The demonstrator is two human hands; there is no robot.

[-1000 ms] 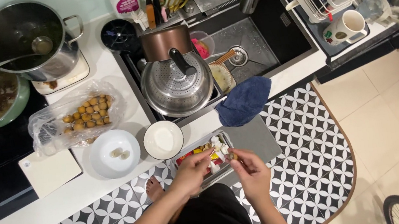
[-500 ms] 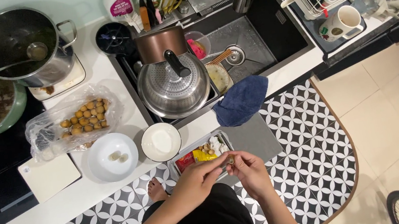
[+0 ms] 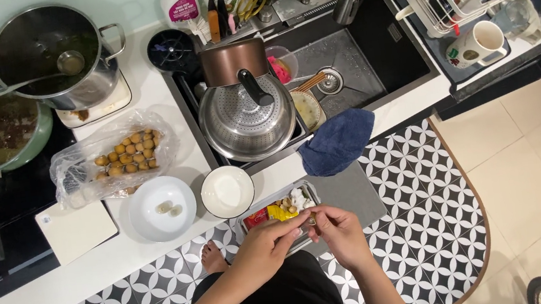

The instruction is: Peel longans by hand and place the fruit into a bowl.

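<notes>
1. Brown and small, a fruit (image 3: pixel 311 219) sits pinched between our two hands, just over the near edge of a metal tray (image 3: pixel 249 219) of scraps at the counter's rim.
2. Our left hand (image 3: pixel 270 241) grips it with the fingertips.
3. Our right hand (image 3: pixel 341 230) pinches it too, fingers curled narrow.
4. Beside the tray stand a small white bowl (image 3: pixel 227 191) and a white plate (image 3: pixel 162 209) holding two peeled pieces.

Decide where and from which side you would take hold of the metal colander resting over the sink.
Grip the metal colander by its dark handle, coming from above on the sink side. The handle lies across the bowl's rim and sticks up clear of the perforated wall, so fingers can close round it without catching the copper pot behind.
</notes>
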